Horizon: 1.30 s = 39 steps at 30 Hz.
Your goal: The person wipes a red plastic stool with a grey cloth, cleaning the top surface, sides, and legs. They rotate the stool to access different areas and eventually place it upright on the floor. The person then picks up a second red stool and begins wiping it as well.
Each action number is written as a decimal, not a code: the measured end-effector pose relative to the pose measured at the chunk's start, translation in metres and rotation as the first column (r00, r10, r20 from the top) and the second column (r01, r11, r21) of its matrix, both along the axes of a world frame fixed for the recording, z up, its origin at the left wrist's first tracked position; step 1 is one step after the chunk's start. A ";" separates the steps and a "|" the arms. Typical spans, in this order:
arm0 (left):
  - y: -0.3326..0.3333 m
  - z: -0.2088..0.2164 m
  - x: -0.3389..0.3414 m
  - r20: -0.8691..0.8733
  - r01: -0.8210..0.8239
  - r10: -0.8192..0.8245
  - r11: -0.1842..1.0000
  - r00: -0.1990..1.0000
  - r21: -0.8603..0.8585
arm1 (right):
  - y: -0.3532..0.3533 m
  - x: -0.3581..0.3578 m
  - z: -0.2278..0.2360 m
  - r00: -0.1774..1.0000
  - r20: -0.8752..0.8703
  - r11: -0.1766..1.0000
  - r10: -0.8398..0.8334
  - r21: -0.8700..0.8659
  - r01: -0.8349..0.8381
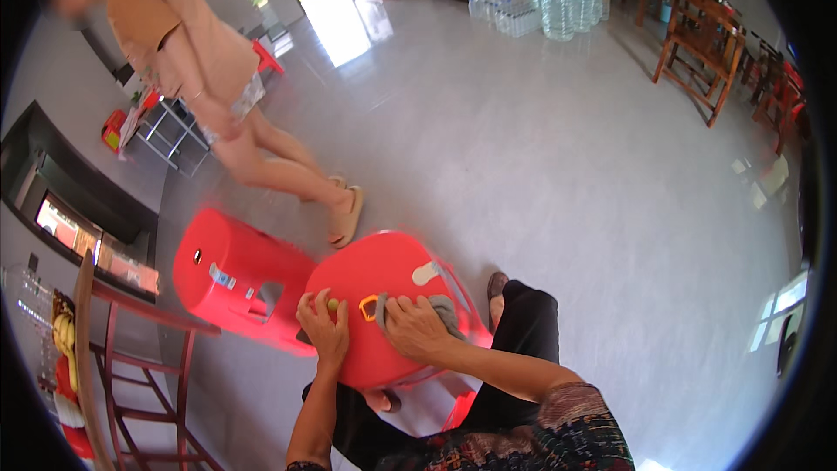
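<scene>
Grey cloth — gripped in right hand on red stool; left hand half-curled — grip on small green item unclear.

The red rounded plastic stool looks smooth, kinda glossy; crumpled grey cloth near its right edge looks totally matt.

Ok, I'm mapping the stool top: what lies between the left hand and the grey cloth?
The head view shows an orange-edged square on the red stool, between the left hand and grey cloth.
</scene>
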State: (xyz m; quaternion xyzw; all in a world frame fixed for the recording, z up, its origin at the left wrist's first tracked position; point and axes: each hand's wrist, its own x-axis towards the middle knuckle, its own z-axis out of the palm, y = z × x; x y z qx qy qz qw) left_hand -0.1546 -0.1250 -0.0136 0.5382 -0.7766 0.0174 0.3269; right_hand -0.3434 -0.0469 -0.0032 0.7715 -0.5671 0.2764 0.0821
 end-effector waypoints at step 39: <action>-0.211 0.031 0.261 -0.051 -0.411 0.424 0.830 0.904 -0.377 | -0.047 0.039 0.021 0.871 -0.128 0.876 0.474 0.165 -0.453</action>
